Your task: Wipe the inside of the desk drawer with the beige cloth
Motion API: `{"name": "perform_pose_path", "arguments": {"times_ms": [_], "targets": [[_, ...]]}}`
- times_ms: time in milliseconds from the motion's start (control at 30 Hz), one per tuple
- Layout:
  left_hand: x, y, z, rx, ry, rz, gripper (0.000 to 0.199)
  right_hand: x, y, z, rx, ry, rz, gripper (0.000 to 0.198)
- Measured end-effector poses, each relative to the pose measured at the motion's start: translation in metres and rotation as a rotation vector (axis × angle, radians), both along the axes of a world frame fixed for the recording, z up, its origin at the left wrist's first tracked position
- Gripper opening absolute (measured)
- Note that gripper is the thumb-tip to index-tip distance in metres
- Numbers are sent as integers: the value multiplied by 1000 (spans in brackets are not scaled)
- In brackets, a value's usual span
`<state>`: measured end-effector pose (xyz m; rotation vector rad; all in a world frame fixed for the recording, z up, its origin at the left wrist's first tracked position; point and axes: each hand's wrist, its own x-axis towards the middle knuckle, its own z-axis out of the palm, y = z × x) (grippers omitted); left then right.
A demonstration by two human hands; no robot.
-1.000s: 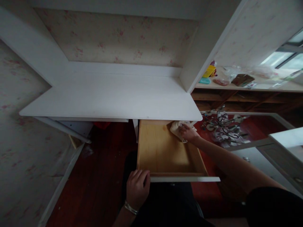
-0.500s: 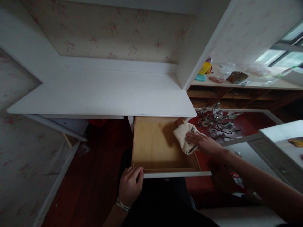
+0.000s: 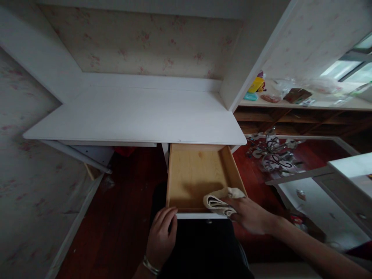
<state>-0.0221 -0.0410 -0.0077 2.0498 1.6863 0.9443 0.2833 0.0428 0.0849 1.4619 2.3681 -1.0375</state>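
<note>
Below, white desk (floral-papered alcove) tops the open drawer.

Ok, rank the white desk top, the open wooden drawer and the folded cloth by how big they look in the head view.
1. White desk top: by far the widest.
2. Open wooden drawer: clearly smaller.
3. Folded cloth: smallest, pressed by the right hand at the drawer's front right corner, though it lies nearest the camera.

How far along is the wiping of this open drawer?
The drawer floor looks bare and clean towards the back. In hand: the right hand presses the cloth at the front right corner, and the left hand steadies the front edge. The front strip remains.
</note>
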Motion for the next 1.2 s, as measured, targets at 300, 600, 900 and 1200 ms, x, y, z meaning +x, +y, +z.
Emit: {"name": "perform_pose_path", "arguments": {"times_ms": [300,600,900,1200], "targets": [[-16,-14,-31,-427,-277,286,47,-151,11,-29,177,452,57,50],[-33,-10,-28,-494,-253,207,41,-205,70,-80,700,426,892,26],[-32,-9,-23,-451,-288,225,35,-188,186,-106,1034,130,827,32],[-31,-9,-23,-465,-283,202,35,-98,205,-96,896,84,850,35]]}}
